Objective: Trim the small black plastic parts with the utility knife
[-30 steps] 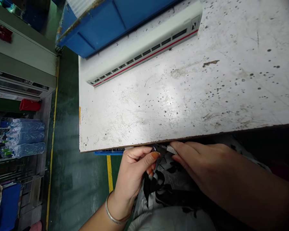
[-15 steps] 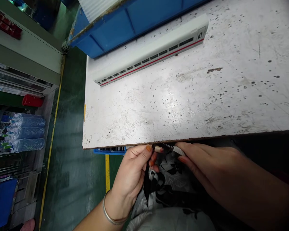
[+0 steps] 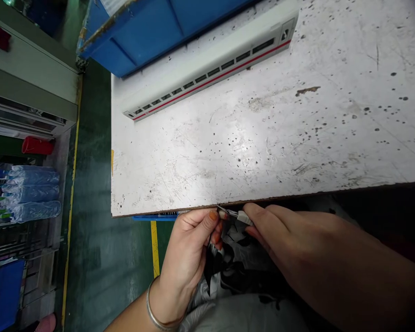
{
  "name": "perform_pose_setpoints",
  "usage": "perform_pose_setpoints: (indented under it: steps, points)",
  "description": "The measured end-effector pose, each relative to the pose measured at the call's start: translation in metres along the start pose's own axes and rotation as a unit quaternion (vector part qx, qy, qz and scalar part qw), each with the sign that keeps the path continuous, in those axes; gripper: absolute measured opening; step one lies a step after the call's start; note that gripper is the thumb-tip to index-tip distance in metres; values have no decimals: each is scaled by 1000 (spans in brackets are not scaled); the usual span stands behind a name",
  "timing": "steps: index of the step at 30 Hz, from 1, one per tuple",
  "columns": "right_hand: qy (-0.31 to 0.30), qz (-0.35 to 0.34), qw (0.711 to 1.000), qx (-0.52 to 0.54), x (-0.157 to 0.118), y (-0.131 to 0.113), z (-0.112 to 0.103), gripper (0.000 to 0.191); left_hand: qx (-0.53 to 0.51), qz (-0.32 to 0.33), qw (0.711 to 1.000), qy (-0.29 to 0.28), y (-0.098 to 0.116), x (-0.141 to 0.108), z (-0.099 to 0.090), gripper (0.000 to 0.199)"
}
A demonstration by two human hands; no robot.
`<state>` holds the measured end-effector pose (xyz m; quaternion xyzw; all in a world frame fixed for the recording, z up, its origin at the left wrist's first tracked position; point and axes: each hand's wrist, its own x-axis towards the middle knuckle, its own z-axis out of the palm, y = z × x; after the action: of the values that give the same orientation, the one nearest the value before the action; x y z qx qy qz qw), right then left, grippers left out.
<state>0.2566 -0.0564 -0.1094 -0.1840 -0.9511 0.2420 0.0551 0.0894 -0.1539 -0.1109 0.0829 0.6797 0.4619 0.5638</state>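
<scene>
At the table's near edge, my left hand (image 3: 196,237) is closed in a pinch, with a dark strip hanging below its fingers; what lies between the fingertips is too small to make out. My right hand (image 3: 286,235) is closed around a small pale-handled tool (image 3: 243,217). The tool's thin metal tip points left and reaches the fingertips of my left hand. Farther back on the white table (image 3: 179,161) lies a long white model train car body (image 3: 210,69) with dark windows and a red stripe.
Behind the train body stands a large blue crate (image 3: 152,37). A blue tray (image 3: 155,217) shows below the table edge. Wrapped bottles (image 3: 34,193) and a red bucket (image 3: 37,145) are at the far left, across the green floor.
My right hand and the tool have moved slightly left, and the tool's tip is now at my left fingertips. The table and train body have shifted a little left in view.
</scene>
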Motion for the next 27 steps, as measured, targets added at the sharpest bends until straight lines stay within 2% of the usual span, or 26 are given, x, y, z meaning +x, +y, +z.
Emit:
perform_pose_setpoints:
  steps: [4, 14, 17, 22, 27]
  points:
    - [29, -5, 999, 31, 1, 0, -2, 44, 14, 4, 1000, 5, 0, 0, 0, 37]
    - [69, -1, 998, 12, 7, -3, -6, 41, 44, 20, 999, 23, -2, -1, 1, 43]
    - [81, -5, 997, 5, 7, -3, -5, 35, 42, 26, 999, 20, -3, -1, 0, 43]
    - [74, -15, 997, 14, 9, 0, -5, 20, 38, 37, 998, 20, -4, 1, -2, 38]
    - [44, -4, 997, 64, 8, 6, -4, 31, 42, 40, 998, 25, -4, 1, -2, 39]
